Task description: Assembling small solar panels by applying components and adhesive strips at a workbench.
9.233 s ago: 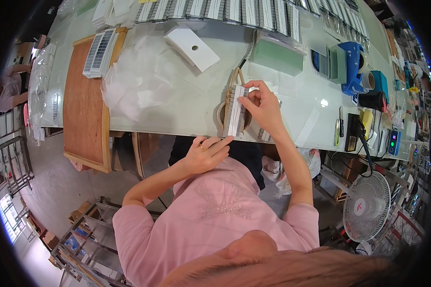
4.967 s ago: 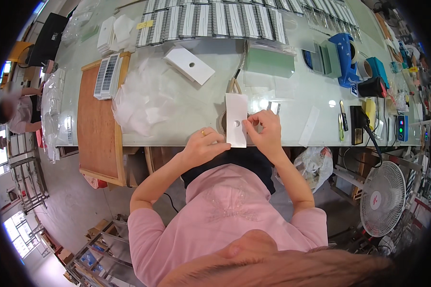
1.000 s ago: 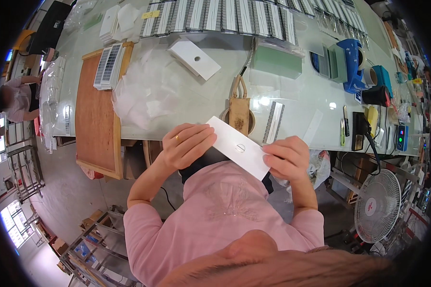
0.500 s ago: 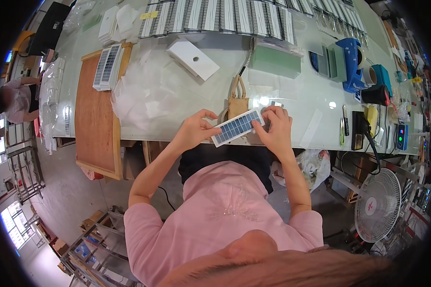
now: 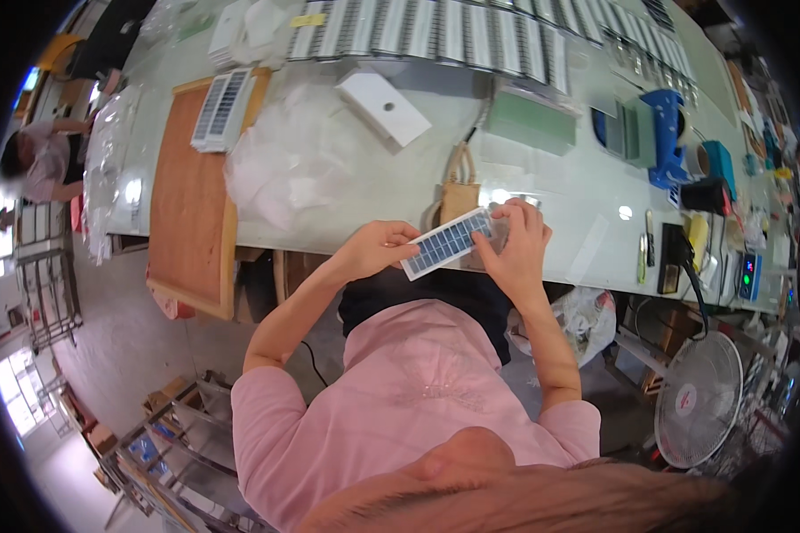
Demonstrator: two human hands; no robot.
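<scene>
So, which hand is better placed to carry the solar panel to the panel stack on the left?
Probably the left hand: it grips the left end of the solar panel, and the panel stack lies off to that side. The right hand holds the opposite end, farther from the stack.

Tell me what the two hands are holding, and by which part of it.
A white-edged solar panel, held by its two ends: the left hand has its left end, the right hand its right end.

The wide fisheye view looked steeply down from head height, close above the person's pink shirt [image 5: 400, 382], and faced out across the desk [image 5: 387, 195] beyond.
</scene>
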